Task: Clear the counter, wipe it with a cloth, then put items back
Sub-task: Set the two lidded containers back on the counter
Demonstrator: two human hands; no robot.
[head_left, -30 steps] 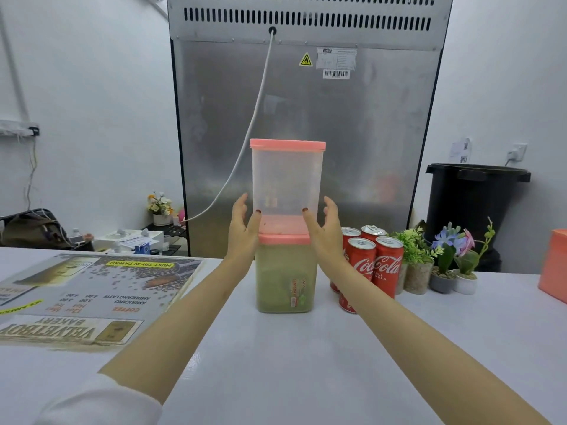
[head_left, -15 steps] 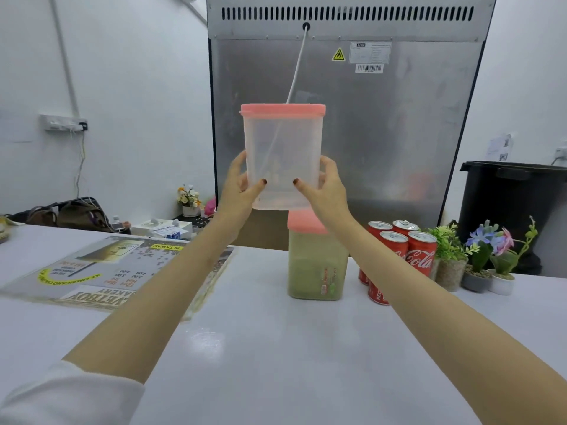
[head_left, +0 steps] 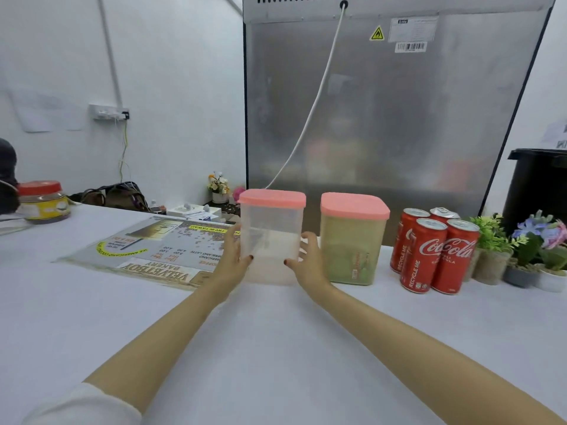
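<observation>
Clasping the clear container (head_left: 271,237) from both sides, the left hand (head_left: 233,260) and right hand (head_left: 306,260) were clamped on its lower half, thumbs on the near face and fingers wrapped round behind. Gripping a tall, light tub low and evenly like this probably kept it upright, with its pink lid level. Its base was at the surface of the desk (head_left: 276,348); whether it fully rested there or hung just above could not be told. It stood just beside the green-filled container (head_left: 352,243), a narrow gap between them, and its other side overlapped the edge of the menu sheet (head_left: 159,250). The cola cans (head_left: 429,253) were huddled tight beyond the green tub, with the potted plants (head_left: 521,253) next to them. All of these ran along the back edge in front of the steel cabinet (head_left: 383,118). A red-lidded jar (head_left: 43,200) stood well apart at the far left. Judging by the task, the tub was one of the items to be shifted for wiping; no cloth was in view.
</observation>
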